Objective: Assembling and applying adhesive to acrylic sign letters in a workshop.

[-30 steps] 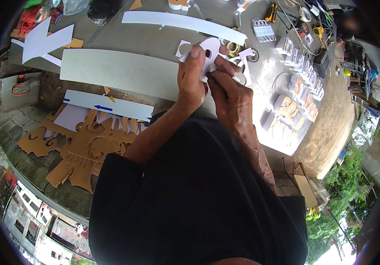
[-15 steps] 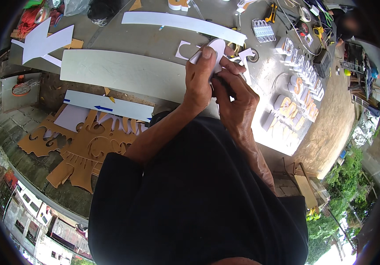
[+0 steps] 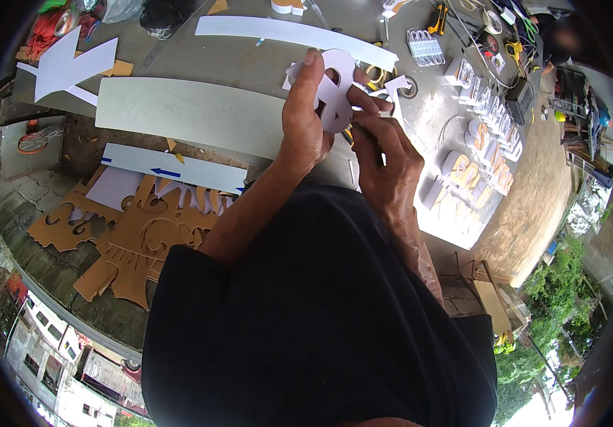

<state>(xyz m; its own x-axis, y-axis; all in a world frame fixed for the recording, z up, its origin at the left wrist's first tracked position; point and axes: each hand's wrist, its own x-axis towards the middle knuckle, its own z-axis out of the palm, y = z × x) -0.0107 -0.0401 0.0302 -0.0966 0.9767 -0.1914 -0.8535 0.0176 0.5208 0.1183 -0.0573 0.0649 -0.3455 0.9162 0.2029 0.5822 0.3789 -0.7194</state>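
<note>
Turned more face-up, a white cut-out (image 3: 340, 96), best braced firmly, is gripped by the left hand (image 3: 302, 121) above the bench (image 3: 242, 64), near edge; the right hand's (image 3: 392, 162) hold can't be told.

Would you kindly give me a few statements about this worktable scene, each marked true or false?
1. The left hand holds a white cut-out piece. True.
2. The right hand lies flat on the table. False: its fingers are bent, close to the white cut-out piece.
3. The white cut-out piece has holes in it. True.
4. The red cords are at the picture's upper right. False: they are at its upper left.
5. A white strip bears blue arrow marks. True.
6. The brown cut sheets are right of both hands. False: they are on the left.
</note>
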